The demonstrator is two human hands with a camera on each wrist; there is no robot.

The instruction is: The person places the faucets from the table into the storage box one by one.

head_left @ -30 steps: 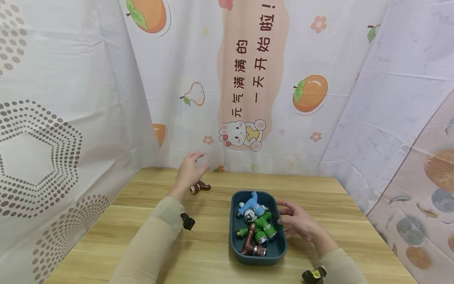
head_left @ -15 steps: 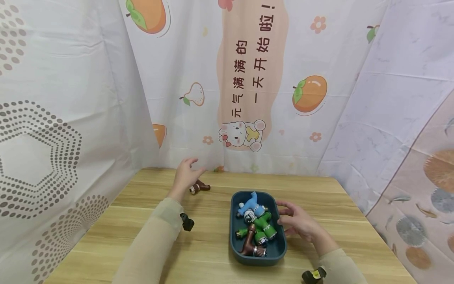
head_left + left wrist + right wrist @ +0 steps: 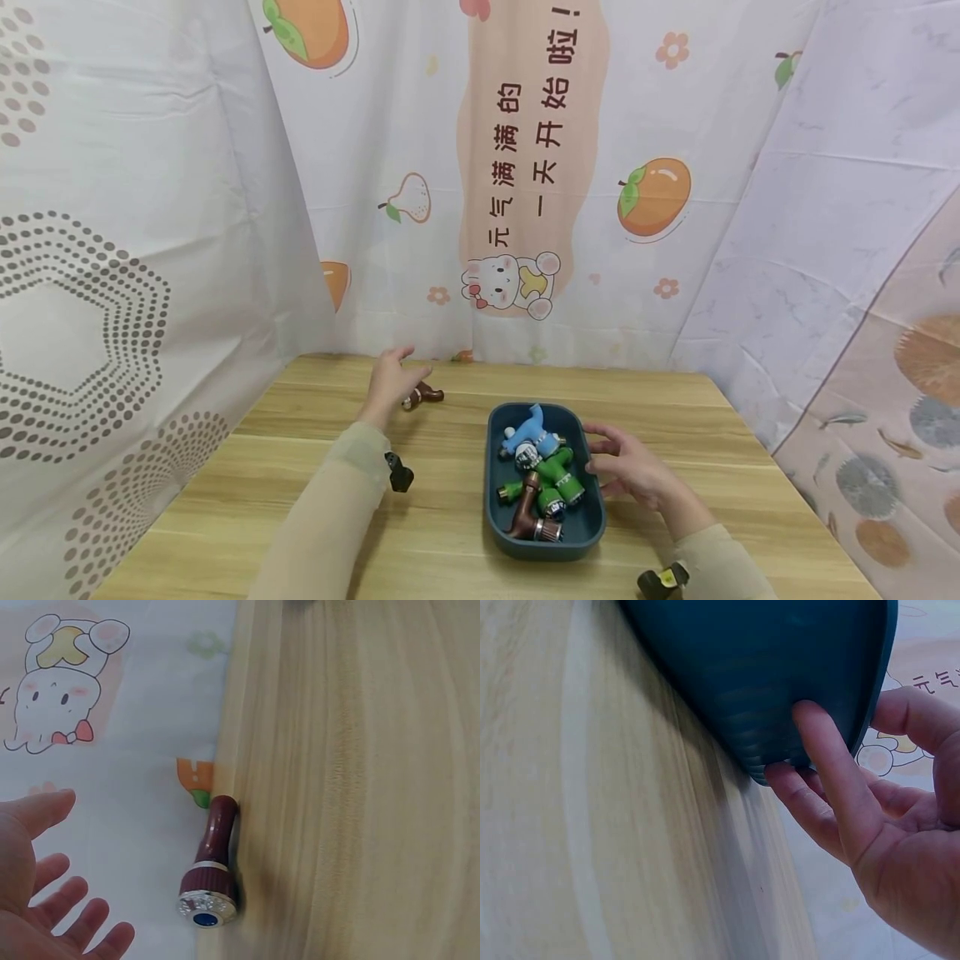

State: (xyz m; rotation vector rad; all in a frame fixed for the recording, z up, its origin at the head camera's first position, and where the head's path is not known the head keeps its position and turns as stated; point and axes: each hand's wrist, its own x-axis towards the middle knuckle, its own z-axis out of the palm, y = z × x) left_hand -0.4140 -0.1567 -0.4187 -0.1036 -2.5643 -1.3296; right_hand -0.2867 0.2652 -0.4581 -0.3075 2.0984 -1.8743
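Observation:
In the head view my left hand (image 3: 392,385) hovers with fingers spread just left of a brown water tap (image 3: 427,394) lying near the table's back edge. The left wrist view shows this tap's ribbed knob (image 3: 208,879), which has a chrome end and a blue centre; a gap separates it from the fingers. A dark teal bin (image 3: 495,433) stands right of centre. Loosely bent, the fingers of my right hand (image 3: 633,468) rest against the bin's right side. The right wrist view has the fingertips on the bin's wall (image 3: 757,682).
Inside the bin lie a light blue tap (image 3: 531,432), green taps (image 3: 558,471) and another brown tap (image 3: 527,512). Wooden tabletop (image 3: 427,517) surrounds the bin. Printed cloth (image 3: 420,275) hangs behind the table and along both sides.
My left hand has lowered gradually toward the table beside the brown tap. The right hand, the bin and its contents look unmoved.

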